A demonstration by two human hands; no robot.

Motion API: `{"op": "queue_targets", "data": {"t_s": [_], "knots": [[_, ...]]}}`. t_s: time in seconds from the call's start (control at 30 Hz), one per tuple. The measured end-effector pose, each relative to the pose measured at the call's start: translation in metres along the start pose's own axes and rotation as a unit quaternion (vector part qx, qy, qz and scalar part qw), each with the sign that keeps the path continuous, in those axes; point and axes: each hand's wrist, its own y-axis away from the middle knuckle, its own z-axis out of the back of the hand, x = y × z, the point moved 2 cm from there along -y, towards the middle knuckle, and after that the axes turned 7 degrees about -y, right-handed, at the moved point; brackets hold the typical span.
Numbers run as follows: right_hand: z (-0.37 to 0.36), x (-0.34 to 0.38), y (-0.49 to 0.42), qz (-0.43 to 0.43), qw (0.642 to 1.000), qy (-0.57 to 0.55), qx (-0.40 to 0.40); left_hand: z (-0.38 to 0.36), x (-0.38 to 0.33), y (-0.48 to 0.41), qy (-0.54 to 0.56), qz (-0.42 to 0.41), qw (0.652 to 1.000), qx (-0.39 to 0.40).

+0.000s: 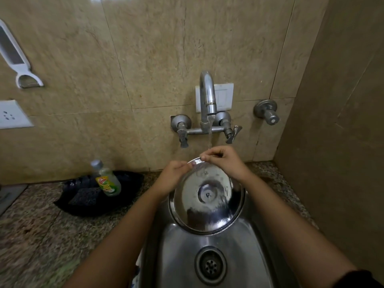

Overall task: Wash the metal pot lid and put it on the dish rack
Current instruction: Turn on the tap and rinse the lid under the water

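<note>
1. The lid [206, 196] is over the sink [178, 256], under the tap [207, 94].
2. The left hand [173, 175] and right hand [225, 161] pinch its far rim.
3. Likely stiff, light and slippery when wet; the rim looks the best hold.

A speckled brown-and-grey granite bench [41, 235] is seen running along the beige tiled wall. A stainless steel sink [178, 256] with a round perforated drain [210, 266] is set into the bench at the right. On the bench, left of the sink and against the wall, a black shallow tray [124, 183] is placed; a dark scrub pad [84, 197] and a clear dish-soap bottle with a yellow label [108, 179] are held in it.
</note>
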Motion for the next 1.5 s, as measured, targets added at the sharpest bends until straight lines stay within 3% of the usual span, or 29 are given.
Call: {"op": "queue_targets", "data": {"t_s": [0.1,0.2,0.27,0.4,0.5,0.63,0.83,1.0,1.07,1.2,1.33,1.43,1.5], "knots": [[0.013,0.000,-0.002,-0.009,1.000,-0.009,-0.025,0.001,0.005,0.004,0.081,0.008,0.994,-0.067],[0.029,-0.008,-0.001,-0.028,0.996,-0.034,-0.082,-0.002,0.017,0.011,0.209,0.068,0.970,-0.108],[0.025,-0.009,-0.001,-0.022,0.997,-0.026,-0.071,-0.003,0.018,0.010,0.179,0.074,0.978,-0.071],[-0.007,-0.001,0.000,-0.007,0.998,0.044,0.035,-0.006,0.003,0.004,0.033,0.017,0.999,0.020],[0.002,0.001,-0.001,-0.012,1.000,0.026,0.005,-0.005,0.004,0.006,0.055,-0.002,0.998,-0.040],[0.023,-0.004,-0.001,-0.028,0.996,-0.032,-0.073,-0.003,0.020,0.010,0.171,0.031,0.980,-0.092],[-0.005,0.005,-0.003,0.020,0.999,0.044,-0.011,-0.006,-0.004,0.004,0.046,-0.029,0.996,-0.072],[0.023,-0.002,0.000,-0.016,0.997,-0.018,-0.078,-0.001,0.009,0.010,0.124,-0.011,0.982,-0.144],[0.025,-0.004,0.001,-0.013,0.994,-0.056,-0.096,-0.003,0.013,0.011,0.159,0.009,0.979,-0.124],[-0.004,0.002,0.000,0.011,1.000,0.030,0.000,-0.009,-0.002,0.004,0.031,-0.005,0.999,-0.014],[0.005,0.001,0.001,-0.029,0.999,-0.013,-0.022,-0.006,0.003,0.004,0.046,-0.016,0.997,-0.064],[0.026,-0.008,0.006,-0.059,0.995,-0.025,-0.072,-0.003,0.020,0.012,0.153,0.030,0.981,-0.118],[0.023,-0.009,0.006,-0.047,0.994,-0.045,-0.083,-0.004,0.022,0.013,0.183,0.050,0.977,-0.102]]}}
